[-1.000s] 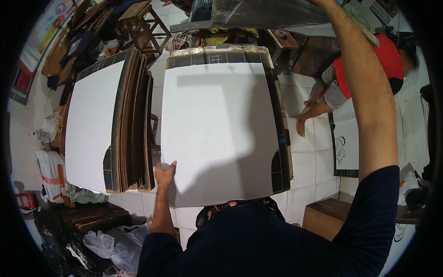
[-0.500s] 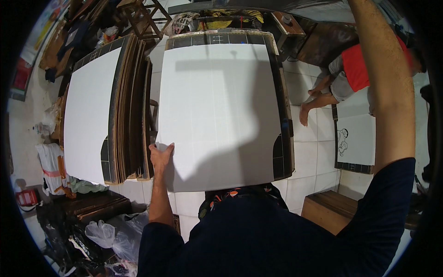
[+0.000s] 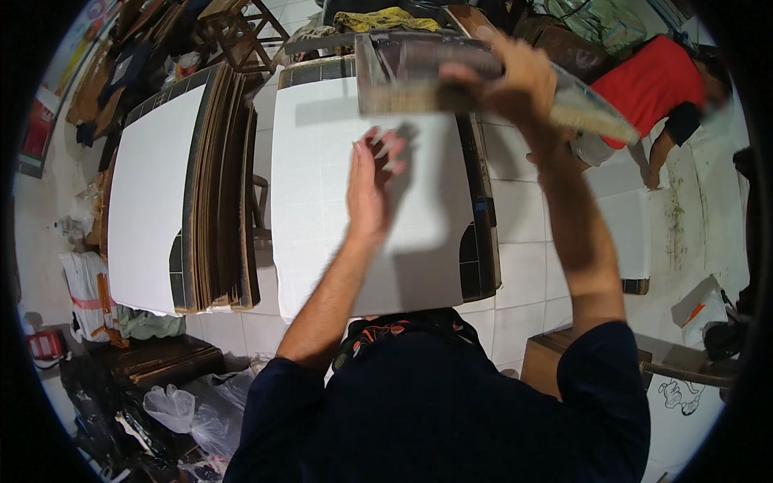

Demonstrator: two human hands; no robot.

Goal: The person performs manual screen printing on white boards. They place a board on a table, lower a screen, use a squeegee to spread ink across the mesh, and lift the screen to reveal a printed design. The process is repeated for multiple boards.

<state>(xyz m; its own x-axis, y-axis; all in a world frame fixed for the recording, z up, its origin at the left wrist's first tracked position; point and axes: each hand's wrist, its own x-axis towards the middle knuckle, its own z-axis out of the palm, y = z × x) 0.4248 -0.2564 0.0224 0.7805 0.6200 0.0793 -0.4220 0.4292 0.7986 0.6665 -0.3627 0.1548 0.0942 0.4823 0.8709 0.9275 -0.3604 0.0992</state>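
Observation:
A white sheet of cloth [image 3: 322, 217] covers the dark board [image 3: 477, 266] in front of me. My left hand [image 3: 372, 189] hovers above the middle of the cloth, its fingers loosely curled, apart and holding nothing. At the far right of the board, my right hand [image 3: 519, 84] grips a wooden-framed screen [image 3: 411, 101]. The screen is tilted over the board's far end and hides part of it. Motion smears both the screen and the right hand, so exactly where the fingers clasp it is unclear.
On the left stands a stack of boards [image 3: 213, 201] topped with white cloth [image 3: 149, 201]. A person in a red top [image 3: 652, 92] bends down at the far right. Clear plastic bags [image 3: 189, 410] lie at lower left, a cardboard box [image 3: 547, 362] at lower right.
My right arm has swung down and inward, bringing the screen into view over the board's far end. My left hand has left the cloth's near left edge and moved over its middle.

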